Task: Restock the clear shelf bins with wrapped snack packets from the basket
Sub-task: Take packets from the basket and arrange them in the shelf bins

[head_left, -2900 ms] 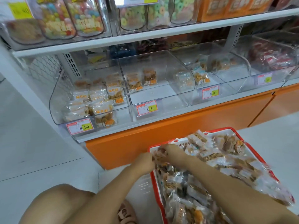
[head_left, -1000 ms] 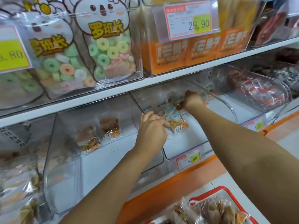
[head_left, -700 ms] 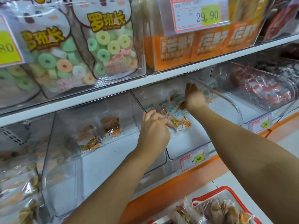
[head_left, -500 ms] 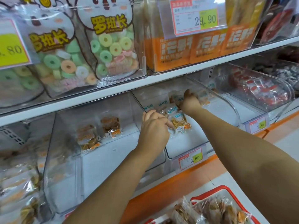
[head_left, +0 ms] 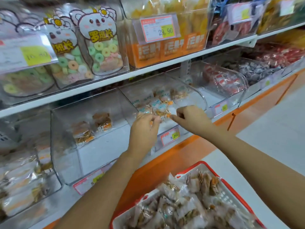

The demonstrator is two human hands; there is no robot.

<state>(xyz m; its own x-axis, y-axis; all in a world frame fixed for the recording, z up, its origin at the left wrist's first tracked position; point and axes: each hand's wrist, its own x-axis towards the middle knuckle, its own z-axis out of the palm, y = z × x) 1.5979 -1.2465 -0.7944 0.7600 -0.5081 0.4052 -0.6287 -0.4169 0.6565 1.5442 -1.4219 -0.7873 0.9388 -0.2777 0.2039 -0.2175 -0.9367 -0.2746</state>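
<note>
Right hand has drawn back beside left hand; both grips pinch a packet inside the white-floored bin.

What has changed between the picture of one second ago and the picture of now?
The right hand drew back from deep in the bin to its front; its fingertips now meet the packet that the left hand pinches, though whether they grip it is unclear. The left hand stayed at the bin's front, and the basket stayed below, full.
</note>
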